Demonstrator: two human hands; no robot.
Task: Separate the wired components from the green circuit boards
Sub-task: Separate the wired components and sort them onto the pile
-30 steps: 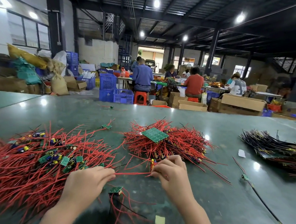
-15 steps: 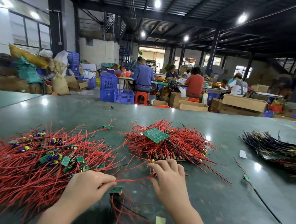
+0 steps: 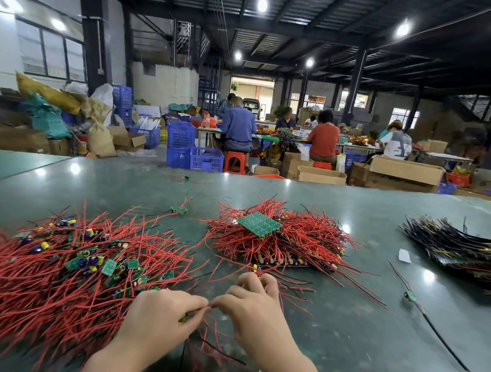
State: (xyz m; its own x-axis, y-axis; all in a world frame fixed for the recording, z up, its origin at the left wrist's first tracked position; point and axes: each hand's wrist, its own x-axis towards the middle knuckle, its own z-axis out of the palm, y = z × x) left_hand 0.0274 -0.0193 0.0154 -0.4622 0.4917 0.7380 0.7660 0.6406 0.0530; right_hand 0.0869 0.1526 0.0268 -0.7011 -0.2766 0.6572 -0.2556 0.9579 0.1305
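Our left hand [image 3: 158, 317] and right hand [image 3: 249, 302] meet fingertip to fingertip, both pinching one small red-wired board [image 3: 190, 315]. The red wire pile [image 3: 52, 282] lies at 10 o'clock on the bench [image 3: 373, 338]; the green circuit board [image 3: 259, 224] tops the 12 o'clock heap.

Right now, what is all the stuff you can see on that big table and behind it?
Table: one, grey-green, shiny, fills the foreground.
Red wire pile: one, red with small green boards, left.
Middle wire pile: one, red, centre.
Green circuit board: one, green, on top of the middle wire pile.
Dark wire pile: one, black and dark red, right.
Loose wired board: one, green with black wire, right foreground.
Blue crates: several, blue, behind the table.
Cardboard boxes: several, brown, back right.
Seated people: about five, at a far table.
Left hand: pinches a red wire.
Right hand: pinches the same wire.
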